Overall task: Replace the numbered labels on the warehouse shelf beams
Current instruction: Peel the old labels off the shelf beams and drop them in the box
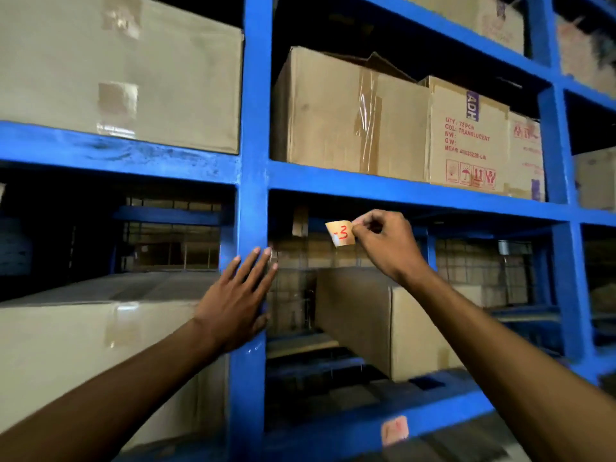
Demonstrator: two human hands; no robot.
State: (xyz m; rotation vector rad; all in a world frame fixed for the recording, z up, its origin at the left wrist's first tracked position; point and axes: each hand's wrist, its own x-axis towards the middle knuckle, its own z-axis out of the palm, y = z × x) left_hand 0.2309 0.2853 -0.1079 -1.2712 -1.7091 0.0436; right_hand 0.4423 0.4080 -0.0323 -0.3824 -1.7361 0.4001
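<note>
Two bare forearms reach up from the lower edge of the view. The left hand (238, 296) lies flat against the blue upright post (251, 208) of the shelf, fingers spread and released, grasping nothing; its fingertips reach past the post's right edge. The right hand (383, 243) is raised a little higher and to the right, its grip pinched on the right edge of a small tan label (340, 233) between thumb and fingers. The label bears a red "3" with a short dash before it, and it hangs in the open bay just below the blue horizontal beam (400, 190), apart from the metal. One lower corner of the label looks pale or curled.

Low on the rack, another beam carries a blurred pinkish label (395, 430) stuck to its face; its writing cannot be read. Behind the hands, plain cardboard boxes sit in the lower bays. On the beam above stand a taped brown box (346, 118) and, touching its right side, a printed carton (466, 141) with red text reading "QTY: 72 PCS" and "COL: TRANSLUCENT". A large pale box (116, 71) fills the upper left bay.
</note>
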